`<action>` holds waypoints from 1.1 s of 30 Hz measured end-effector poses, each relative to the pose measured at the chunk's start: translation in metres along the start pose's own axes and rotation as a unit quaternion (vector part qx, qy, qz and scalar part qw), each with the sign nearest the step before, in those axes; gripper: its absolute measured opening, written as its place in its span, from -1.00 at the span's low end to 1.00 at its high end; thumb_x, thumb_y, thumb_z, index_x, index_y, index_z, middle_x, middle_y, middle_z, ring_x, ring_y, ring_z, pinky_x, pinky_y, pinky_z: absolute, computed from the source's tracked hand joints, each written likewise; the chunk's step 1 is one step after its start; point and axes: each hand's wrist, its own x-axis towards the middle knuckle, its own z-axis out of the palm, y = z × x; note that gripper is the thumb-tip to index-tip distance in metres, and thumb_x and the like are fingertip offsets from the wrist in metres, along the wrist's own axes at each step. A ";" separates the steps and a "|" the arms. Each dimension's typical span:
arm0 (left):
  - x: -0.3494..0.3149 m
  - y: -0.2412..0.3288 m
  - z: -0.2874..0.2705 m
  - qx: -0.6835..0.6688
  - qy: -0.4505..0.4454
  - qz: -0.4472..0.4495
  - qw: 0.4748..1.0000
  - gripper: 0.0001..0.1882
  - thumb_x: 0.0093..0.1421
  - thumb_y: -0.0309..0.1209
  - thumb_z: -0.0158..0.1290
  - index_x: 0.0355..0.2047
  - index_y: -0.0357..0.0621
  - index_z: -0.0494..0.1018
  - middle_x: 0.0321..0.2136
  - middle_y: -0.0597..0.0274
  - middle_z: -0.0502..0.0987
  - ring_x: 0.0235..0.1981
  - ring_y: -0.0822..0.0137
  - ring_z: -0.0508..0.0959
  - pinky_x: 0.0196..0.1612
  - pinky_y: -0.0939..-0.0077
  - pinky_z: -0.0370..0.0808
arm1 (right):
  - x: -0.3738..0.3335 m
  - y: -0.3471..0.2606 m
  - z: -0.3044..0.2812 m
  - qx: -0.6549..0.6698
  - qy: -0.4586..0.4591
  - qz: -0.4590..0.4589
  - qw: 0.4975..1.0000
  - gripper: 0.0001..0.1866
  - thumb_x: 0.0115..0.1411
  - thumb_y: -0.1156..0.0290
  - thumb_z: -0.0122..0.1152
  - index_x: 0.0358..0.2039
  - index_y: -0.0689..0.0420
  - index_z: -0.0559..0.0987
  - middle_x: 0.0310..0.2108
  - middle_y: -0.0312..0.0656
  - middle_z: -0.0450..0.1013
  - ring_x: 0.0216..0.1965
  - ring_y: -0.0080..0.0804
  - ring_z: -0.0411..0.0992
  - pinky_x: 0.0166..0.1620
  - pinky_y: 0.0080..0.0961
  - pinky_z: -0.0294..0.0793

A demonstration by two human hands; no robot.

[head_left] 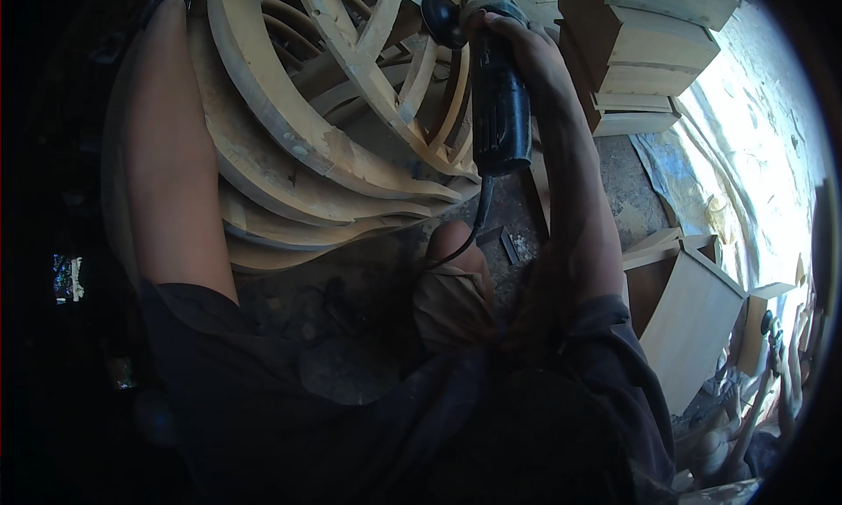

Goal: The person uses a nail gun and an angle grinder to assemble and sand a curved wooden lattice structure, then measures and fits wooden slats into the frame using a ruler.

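My right hand (522, 49) is wrapped round the head end of a dark angle grinder (500, 110). The tool stands nearly upright in view, with a round black part (443, 21) at its upper left. From its lower end a black cord runs down past my knee. My left forearm (171, 154) stretches up along the left of a stack of curved wooden pieces (289, 137); the hand itself is cut off at the top edge, beyond a dark wristband (167, 1). Pale curved slats and cross bars make up this stack, just left of the grinder.
Box-like wooden pieces (653, 53) are piled at the upper right. Another angular wooden piece (693, 321) stands at the lower right. Beside them lies a brightly lit pale sheet (745, 163) on the floor. At the far right edge, another person's hand (781, 356) is near a dark round thing.
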 end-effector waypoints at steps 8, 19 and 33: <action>-0.006 -0.001 -0.004 0.113 0.058 0.051 0.991 -0.46 0.32 0.05 0.03 -0.12 -0.20 0.68 -0.17 0.05 0.70 -0.14 0.13 0.64 0.00 0.26 0.48 | 0.006 0.011 -0.022 0.045 -0.015 0.002 0.999 -0.63 0.23 0.14 0.31 -0.24 0.26 0.68 -0.44 -0.18 0.54 -0.54 -0.47 0.52 -0.45 -0.48 0.56; 0.000 -0.004 0.002 -0.166 -0.067 -0.063 0.982 -0.54 0.36 -0.03 0.03 -0.17 -0.20 0.66 -0.27 0.15 0.69 -0.32 0.25 0.64 -0.13 0.34 0.53 | 0.004 0.012 -0.019 0.033 -0.032 0.008 0.999 -0.69 0.30 0.17 0.27 -0.20 0.19 0.67 -0.44 -0.27 0.52 -0.54 -0.53 0.48 -0.44 -0.54 0.51; 0.014 -0.016 0.000 -0.173 -0.048 -0.020 0.984 -0.54 0.34 -0.07 0.07 -0.16 -0.28 0.64 -0.25 0.12 0.68 -0.28 0.23 0.63 -0.11 0.31 0.52 | 0.007 0.014 -0.010 0.061 -0.064 -0.021 0.996 -0.66 0.33 0.14 0.24 -0.16 0.19 0.63 -0.44 -0.32 0.50 -0.50 -0.59 0.48 -0.41 -0.59 0.48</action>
